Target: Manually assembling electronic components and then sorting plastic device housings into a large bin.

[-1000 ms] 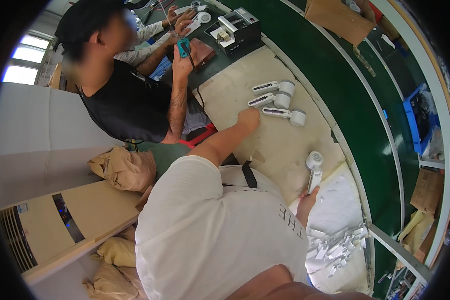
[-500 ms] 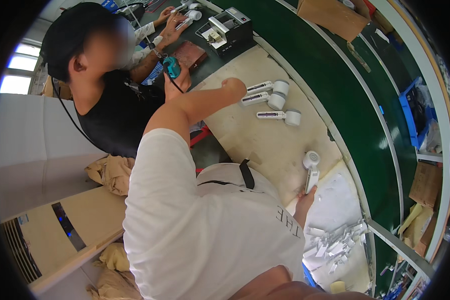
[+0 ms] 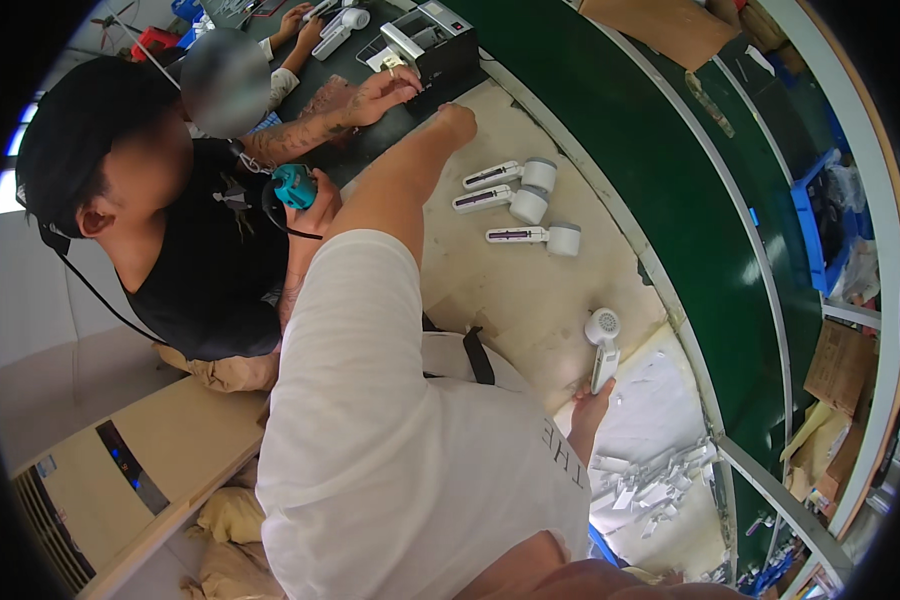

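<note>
My right hand (image 3: 592, 408) grips the lower handle end of a white handheld device (image 3: 604, 350) with a round, dotted head that faces up. The device is tilted, head away from me, above the pale worktop (image 3: 530, 300). My left hand (image 3: 457, 124) is stretched out to the far side, curled closed near the dark table's edge. Its fingers and anything in them are hidden. To its right, several similar devices lie on the worktop: a far one (image 3: 492, 175), a middle one (image 3: 485, 198) and a near one (image 3: 517, 235), each with a dark slot along the handle.
At left, a co-worker in black holds a teal power screwdriver (image 3: 295, 186); their other hand (image 3: 385, 95) is at a black and silver machine (image 3: 430, 45). A heap of white plastic parts (image 3: 655, 485) lies near me. A green conveyor belt (image 3: 690, 220) curves along the right.
The whole view has shifted slightly. The co-worker has brought a hand to the machine and leaned left with the screwdriver. My right hand keeps its hold on the device.
</note>
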A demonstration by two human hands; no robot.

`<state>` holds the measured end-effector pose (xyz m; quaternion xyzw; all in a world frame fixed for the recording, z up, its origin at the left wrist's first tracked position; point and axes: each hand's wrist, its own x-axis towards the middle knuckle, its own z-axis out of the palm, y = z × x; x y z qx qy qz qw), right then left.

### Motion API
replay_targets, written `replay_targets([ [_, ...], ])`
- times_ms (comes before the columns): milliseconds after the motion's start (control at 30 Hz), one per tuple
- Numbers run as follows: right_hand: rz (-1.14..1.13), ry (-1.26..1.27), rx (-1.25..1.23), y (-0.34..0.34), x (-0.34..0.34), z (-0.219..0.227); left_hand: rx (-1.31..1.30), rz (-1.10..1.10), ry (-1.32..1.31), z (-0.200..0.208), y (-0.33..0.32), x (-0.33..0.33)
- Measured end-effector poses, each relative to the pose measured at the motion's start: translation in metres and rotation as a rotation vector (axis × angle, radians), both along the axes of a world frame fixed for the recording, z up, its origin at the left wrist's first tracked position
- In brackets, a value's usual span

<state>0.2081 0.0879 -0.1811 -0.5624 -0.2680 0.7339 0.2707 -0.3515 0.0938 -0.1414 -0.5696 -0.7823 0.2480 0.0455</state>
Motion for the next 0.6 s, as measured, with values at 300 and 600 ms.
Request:
replay_targets([
  [300,-0.049,0.089,-0.007,0.0,0.004,-0.001,0.372,0.166,-0.749,0.037,0.02,0.126],
  [600,-0.023,0.069,0.35,-0.025,-0.084,0.08,-0.014,0.763,-2.348,0.057,-0.045,0.33],
])
